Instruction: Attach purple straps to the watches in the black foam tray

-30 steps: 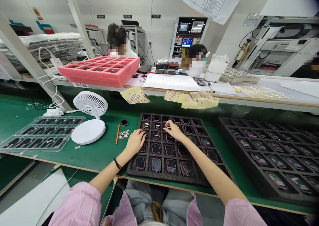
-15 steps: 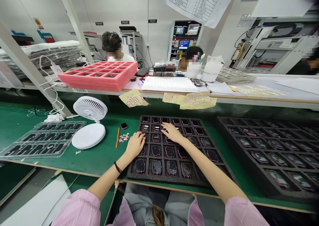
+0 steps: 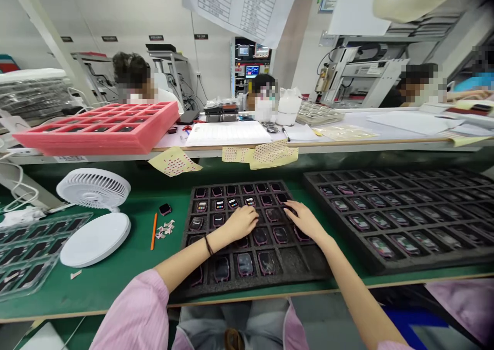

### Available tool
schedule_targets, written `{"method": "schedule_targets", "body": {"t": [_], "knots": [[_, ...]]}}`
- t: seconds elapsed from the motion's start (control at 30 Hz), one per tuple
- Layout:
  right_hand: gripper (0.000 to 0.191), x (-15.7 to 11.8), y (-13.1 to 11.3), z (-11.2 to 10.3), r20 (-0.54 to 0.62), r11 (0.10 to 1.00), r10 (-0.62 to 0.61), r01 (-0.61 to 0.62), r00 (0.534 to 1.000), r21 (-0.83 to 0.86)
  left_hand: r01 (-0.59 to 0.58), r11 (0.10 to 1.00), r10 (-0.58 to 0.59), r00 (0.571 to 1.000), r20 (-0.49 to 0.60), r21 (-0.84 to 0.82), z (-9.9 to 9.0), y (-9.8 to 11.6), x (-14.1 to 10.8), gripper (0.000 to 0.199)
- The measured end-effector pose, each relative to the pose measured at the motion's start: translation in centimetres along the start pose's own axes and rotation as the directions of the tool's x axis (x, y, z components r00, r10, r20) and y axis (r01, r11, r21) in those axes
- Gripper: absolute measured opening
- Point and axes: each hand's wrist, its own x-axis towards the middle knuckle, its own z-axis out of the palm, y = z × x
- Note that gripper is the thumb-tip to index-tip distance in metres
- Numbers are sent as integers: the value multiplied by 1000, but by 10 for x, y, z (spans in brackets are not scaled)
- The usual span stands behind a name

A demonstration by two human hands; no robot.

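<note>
- Risk: bare palms & fingers over watch screens, so smudges or scratches poss. from skin contact & pressure on glass
- Risk: watch poss. knocked out of its cell if a wrist drags across a row, w/ slide onto surface as the result
- L hand (image 3: 241, 224): palm down over middle of black foam tray (image 3: 304, 273), fingers (image 3: 252, 213) open, no visible grip
- R hand (image 3: 304, 221): palm down over R half of tray, fingers (image 3: 289, 208) spread, nothing visibly held
- Smartwatches (image 3: 245, 264): in tray cells, pink-edged cases, screens up, long axis running toward & away from wearer
- Loose watch (image 3: 165, 209): just L of tray on green surface (image 3: 116, 283), screen up, near orange pencil (image 3: 154, 231)
- 2nd black foam tray (image 3: 397, 216): just R of tray, cells holding more watches
</note>
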Motion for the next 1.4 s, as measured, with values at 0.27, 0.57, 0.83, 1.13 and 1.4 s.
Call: {"method": "schedule_targets", "body": {"t": [0.27, 0.57, 0.83, 1.13, 1.4], "knots": [[42, -81, -5, 4, -252, 984, 172, -153, 952, 93, 0, 998, 9, 987, 160, -57, 17, 17, 85, 45], [43, -84, -23, -14, -228, 922, 289, -206, 930, 329, -2, 985, 5, 1000, 18, -172, 19, 29, 104, 44], [43, -87, -21, -14, -279, 912, 307, -197, 910, 360, -74, 987, 102, 976, 192, -146, 31, 56, 148, 42], [47, -85, -17, -16, -342, 789, 492, -245, 801, 563, -154, 979, 172, 976, 132, -134, -1, 76, 134, 38], [45, -87, -13, -14, -359, 788, 509, -256, 782, 559, -223, 975, 216, 906, 363, -23, 15, 115, 118, 29]]}}
